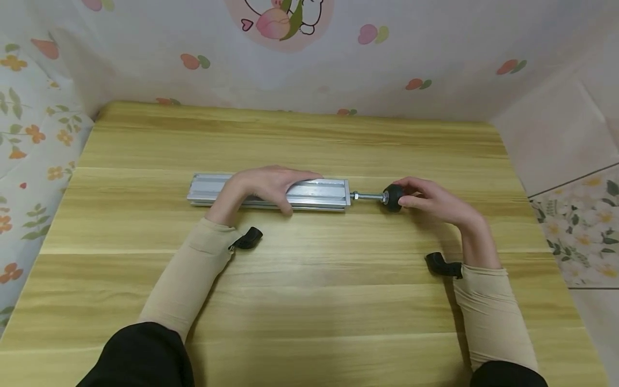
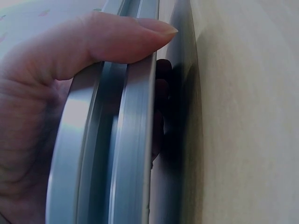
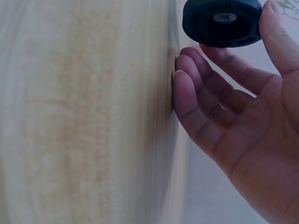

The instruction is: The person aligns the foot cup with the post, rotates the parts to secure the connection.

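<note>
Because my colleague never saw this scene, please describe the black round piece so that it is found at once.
At the wooden table, the left hand grips a silver metal bar. A thin rod extends from its right end; at the tip the right hand pinches the black round piece. Unlike the silver bar and rod, it is dark and disc-shaped.

A wood-grain counter [image 1: 309, 312] fills the middle. Behind it stands a white, fruit-printed sheet [image 1: 319, 64]; orange-flowered covering [image 1: 34, 177] borders the left, a floral tile [image 1: 587, 231] the right.
</note>
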`<state>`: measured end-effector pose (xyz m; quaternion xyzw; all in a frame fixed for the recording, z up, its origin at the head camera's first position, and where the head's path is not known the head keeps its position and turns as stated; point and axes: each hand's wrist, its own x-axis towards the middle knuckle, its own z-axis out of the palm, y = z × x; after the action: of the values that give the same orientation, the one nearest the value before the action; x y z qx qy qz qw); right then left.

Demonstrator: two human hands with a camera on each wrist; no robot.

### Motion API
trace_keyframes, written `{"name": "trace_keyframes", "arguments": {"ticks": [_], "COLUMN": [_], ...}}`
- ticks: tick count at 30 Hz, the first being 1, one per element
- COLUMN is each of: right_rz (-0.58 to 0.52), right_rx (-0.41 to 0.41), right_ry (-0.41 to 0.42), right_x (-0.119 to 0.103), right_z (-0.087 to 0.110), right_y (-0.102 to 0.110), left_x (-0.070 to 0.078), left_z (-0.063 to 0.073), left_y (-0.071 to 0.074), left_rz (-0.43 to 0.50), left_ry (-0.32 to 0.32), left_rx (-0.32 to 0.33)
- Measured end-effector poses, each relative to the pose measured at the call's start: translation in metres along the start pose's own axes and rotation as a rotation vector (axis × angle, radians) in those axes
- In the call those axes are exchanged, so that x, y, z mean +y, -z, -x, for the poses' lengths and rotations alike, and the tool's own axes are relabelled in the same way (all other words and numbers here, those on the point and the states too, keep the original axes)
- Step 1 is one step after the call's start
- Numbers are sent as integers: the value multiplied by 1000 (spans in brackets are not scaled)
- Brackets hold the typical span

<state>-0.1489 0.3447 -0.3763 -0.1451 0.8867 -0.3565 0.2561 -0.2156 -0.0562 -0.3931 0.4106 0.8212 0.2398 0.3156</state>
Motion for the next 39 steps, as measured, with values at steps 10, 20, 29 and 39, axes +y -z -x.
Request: {"name": "trace_keyframes", "arguments": {"ticks": [10, 20, 29, 39], "right_rz": [-50, -126, -79, -42], "right_rx": [-8, 56, 61, 25], "right_ry": [5, -29, 3, 1], "right_x": [-5, -10, -9, -7], "right_z": [3, -1, -1, 1], "right_y": [2, -3, -3, -1], "left_x": [2, 2, 2, 2], "left_z": [0, -1, 1, 3], "left_y": [1, 2, 4, 2], "left_rz": [15, 17, 31, 30], "left_ry": [-5, -2, -7, -14], "left_rx": [3, -6, -12, -10]}}
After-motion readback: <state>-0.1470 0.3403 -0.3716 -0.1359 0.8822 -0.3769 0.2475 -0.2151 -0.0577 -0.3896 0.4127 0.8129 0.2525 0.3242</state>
